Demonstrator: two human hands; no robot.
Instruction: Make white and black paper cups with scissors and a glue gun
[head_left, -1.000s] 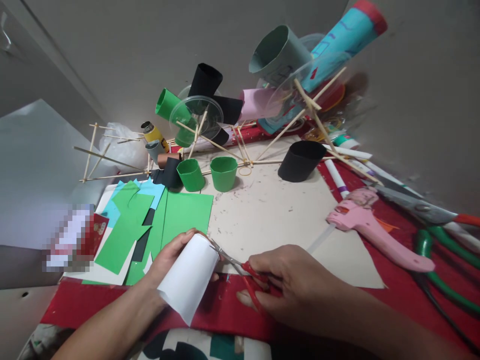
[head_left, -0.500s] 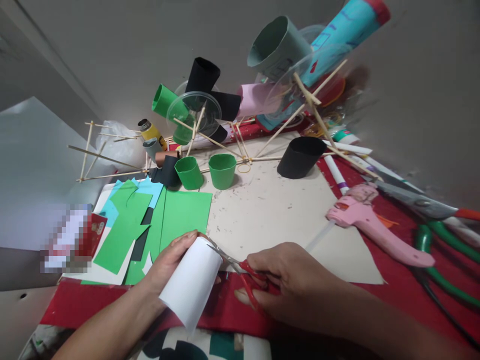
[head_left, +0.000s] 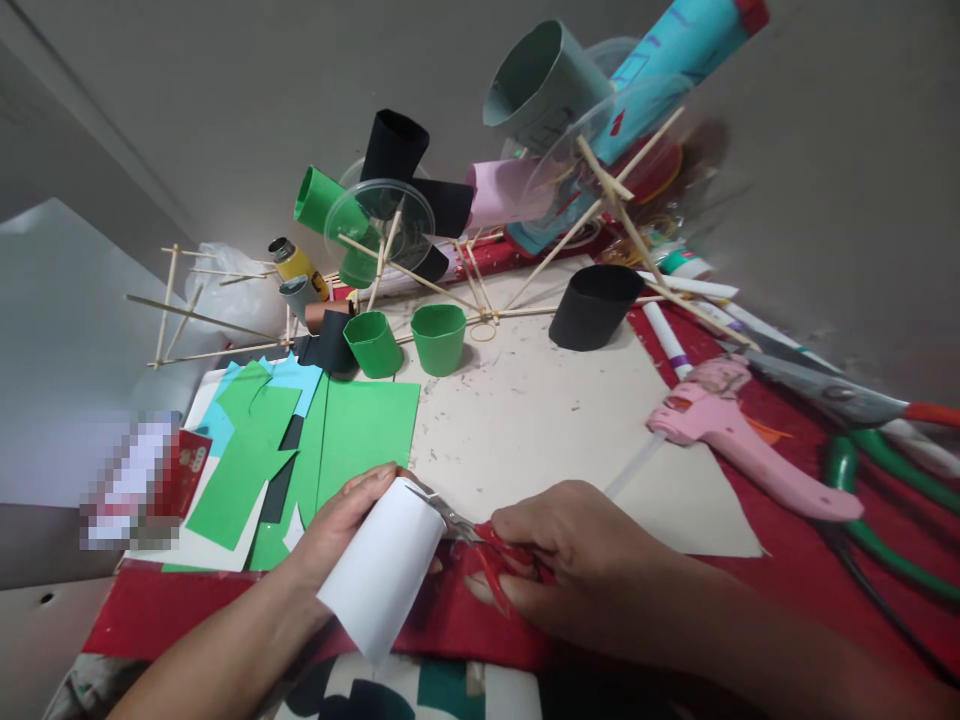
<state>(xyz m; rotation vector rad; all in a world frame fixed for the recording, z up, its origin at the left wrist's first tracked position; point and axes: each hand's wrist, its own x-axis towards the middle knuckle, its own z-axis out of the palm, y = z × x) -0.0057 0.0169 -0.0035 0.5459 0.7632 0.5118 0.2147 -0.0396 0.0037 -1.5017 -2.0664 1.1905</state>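
A piece of white paper, curved into a tube or cone shape, is held by my left hand near the front edge of the table. The fingers wrap behind it, partly hidden. My right hand grips red-handled scissors through their loops. The scissor blades lie at the paper's upper rim, with part of one blade behind or inside it. Left of my left hand lie cut sheets of green paper. Beyond the paper stand two green paper cups.
A pink glue gun and large shears lie at right. Stick frames with a clear plastic disc carry black and green paper tubes at the back. A black paper tube stands on the beige board.
The scissor blades have drawn closer together at the paper's rim, and their handles have moved slightly left. The whole view has shifted a little.
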